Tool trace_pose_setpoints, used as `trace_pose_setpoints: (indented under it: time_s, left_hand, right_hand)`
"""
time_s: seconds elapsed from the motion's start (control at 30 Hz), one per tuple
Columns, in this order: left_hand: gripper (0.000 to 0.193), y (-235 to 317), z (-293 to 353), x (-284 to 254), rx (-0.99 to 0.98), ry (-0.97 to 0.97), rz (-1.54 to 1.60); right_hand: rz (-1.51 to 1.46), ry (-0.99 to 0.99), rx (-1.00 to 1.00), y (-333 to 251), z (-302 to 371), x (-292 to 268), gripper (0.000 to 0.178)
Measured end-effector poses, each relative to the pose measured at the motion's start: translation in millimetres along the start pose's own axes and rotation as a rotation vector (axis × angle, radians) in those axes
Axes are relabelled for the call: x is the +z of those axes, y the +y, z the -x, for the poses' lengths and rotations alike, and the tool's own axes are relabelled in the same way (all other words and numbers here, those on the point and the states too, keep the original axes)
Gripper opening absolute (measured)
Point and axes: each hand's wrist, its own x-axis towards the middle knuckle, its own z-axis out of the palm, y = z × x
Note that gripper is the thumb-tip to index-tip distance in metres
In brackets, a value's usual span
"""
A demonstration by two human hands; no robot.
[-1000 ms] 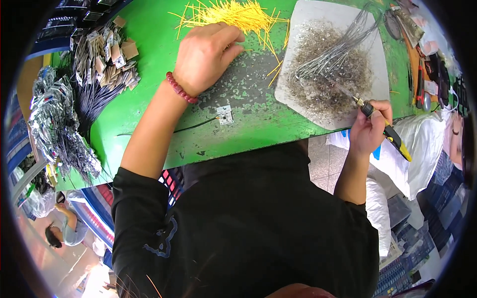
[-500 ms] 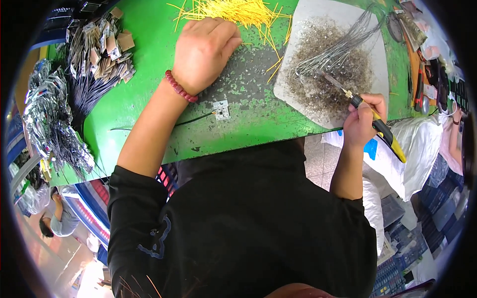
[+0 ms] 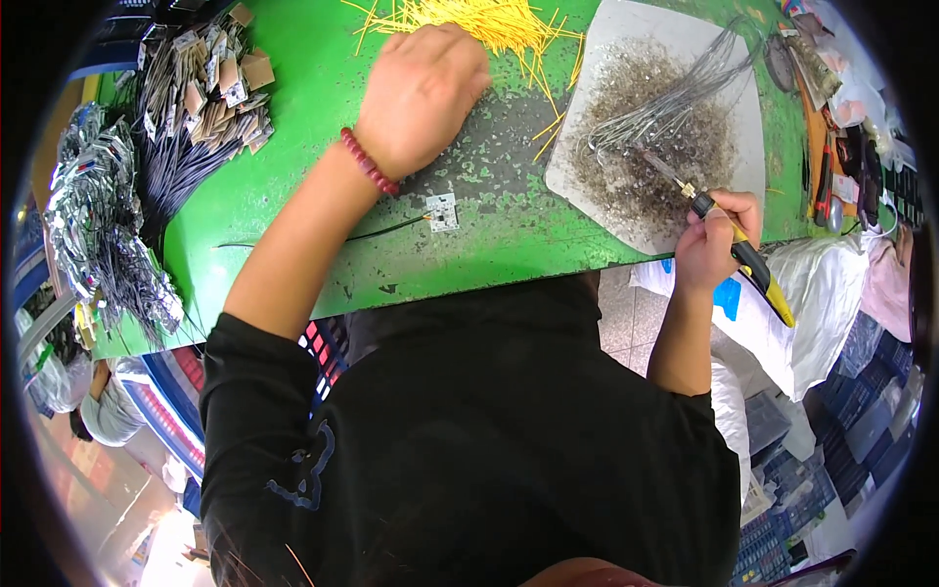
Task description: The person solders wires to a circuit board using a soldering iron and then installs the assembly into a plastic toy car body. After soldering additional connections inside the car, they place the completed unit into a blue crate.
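My right hand is wrapped round the yellow and black handle of a soldering iron. Its tip points up and left, over the dark solder bits at the end of a bundle of thin silvery wire. My left hand, back upward, is curled at the near edge of a pile of yellow wires. Its fingertips are hidden, so I cannot make out what they hold. Below that hand lies a small white circuit board, a black wire running left from it under my forearm.
A pale sheet strewn with solder crumbs lies on the worn green table. At left are bundles of boards with dark wires and a heap of silvery packets with wires. Hand tools line the right edge.
My left hand has shifted slightly right along the yellow wires. The soldering iron stays almost in place. A person in the left background has moved.
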Motion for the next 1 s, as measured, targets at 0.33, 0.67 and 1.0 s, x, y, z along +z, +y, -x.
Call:
trace_pose_setpoints:
  time_s: [0.33, 0.67, 1.0]
  left_hand:
    - [0.016, 47, 53, -69, -0.532, -0.003, 0.499]
    - [0.013, 77, 114, -64, -0.483, -0.001, 0.141]
    - [0.014, 70, 124, -46, -0.432, 0.101, 0.124]
  right_hand:
    - [-0.071, 0.024, -0.073, 3, 1, 5, 0.012]
    - [-0.087, -0.342, -0.011, -21, 43, 43, 0.031]
    - [-0.106, -0.489, 0.136, -7, 80, 91, 0.019]
